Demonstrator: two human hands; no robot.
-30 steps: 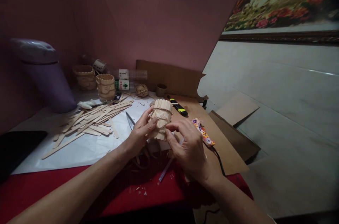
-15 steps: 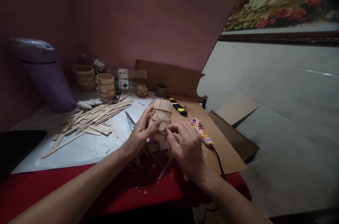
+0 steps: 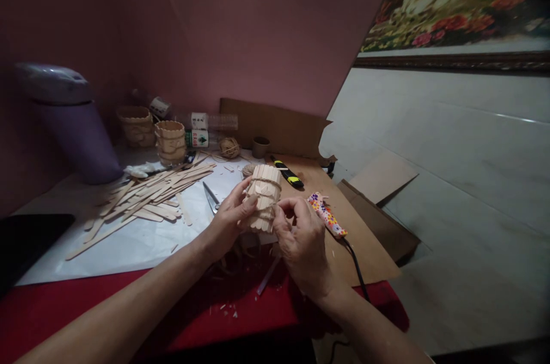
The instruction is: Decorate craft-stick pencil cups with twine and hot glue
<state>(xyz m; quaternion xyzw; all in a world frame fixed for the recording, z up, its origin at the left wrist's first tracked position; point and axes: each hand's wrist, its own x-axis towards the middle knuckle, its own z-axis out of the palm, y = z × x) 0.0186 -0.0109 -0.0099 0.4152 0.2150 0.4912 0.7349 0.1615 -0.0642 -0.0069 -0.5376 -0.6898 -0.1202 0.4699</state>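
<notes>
My left hand (image 3: 227,219) is closed around the side of a small cup made of upright craft sticks (image 3: 263,192), held tilted above the table's front edge. Bands of twine run around the cup. At its lower right side, the thumb and forefinger of my right hand (image 3: 301,241) are pinched together. What sits between those fingertips is too small to make out. Just behind the cup, part of a twine ball (image 3: 248,170) shows. Open scissors (image 3: 211,198) lie left of the cup, partly behind my left hand.
Loose craft sticks (image 3: 150,195) are heaped on white paper at left. Two finished-looking stick cups (image 3: 171,143), plastic bottles (image 3: 200,138) and another twine ball (image 3: 230,148) stand behind. A utility knife (image 3: 290,175) and a patterned glue gun (image 3: 327,216) with cord lie on cardboard at right.
The cup has shifted slightly down and to the right and turned a little. My right hand moved slightly right with it. More of the twine ball behind the cup shows.
</notes>
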